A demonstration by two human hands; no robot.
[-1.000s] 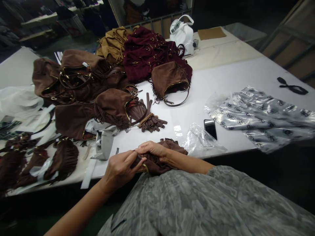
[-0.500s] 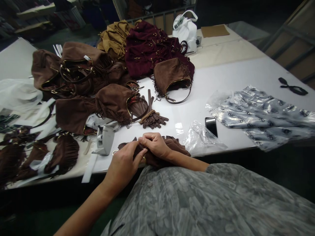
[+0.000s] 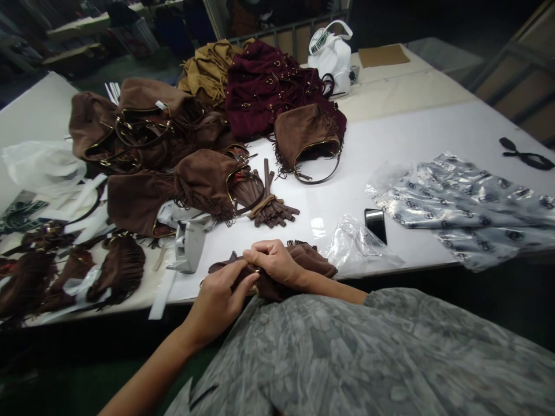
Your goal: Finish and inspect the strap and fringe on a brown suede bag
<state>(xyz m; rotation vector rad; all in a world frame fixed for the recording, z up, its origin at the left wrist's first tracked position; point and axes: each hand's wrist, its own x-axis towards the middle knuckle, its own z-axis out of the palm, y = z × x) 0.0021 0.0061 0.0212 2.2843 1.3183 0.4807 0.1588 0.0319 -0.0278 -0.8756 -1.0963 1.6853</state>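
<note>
At the table's near edge lies a brown suede handbag (image 3: 309, 260) with gold metal fittings, partly covered by my hands. My left hand (image 3: 221, 294) is closed on the bag's left part, thumb and fingers pinching beside a gold ring. Fingers bent, my right hand (image 3: 275, 263) grips the same bag just right of it, its fingertips close to the left ones. Exactly which part is pinched is too small to make out. Just beyond them rests a bundle of brown straps (image 3: 273, 209) tied with a band.
Several brown fringed bags (image 3: 208, 179) are heaped at the left. Behind them are a burgundy bag pile (image 3: 269, 86), tan bags (image 3: 206, 69) and a white bag (image 3: 332, 55). A tape dispenser (image 3: 189, 245), phone (image 3: 375, 224), clear plastic bag (image 3: 355, 245) and printed plastic sheets (image 3: 459, 196) surround the work.
The whole view has shifted slightly to the right. My left hand has dropped a little and drawn slightly away from the right hand; both still hold the bag.
</note>
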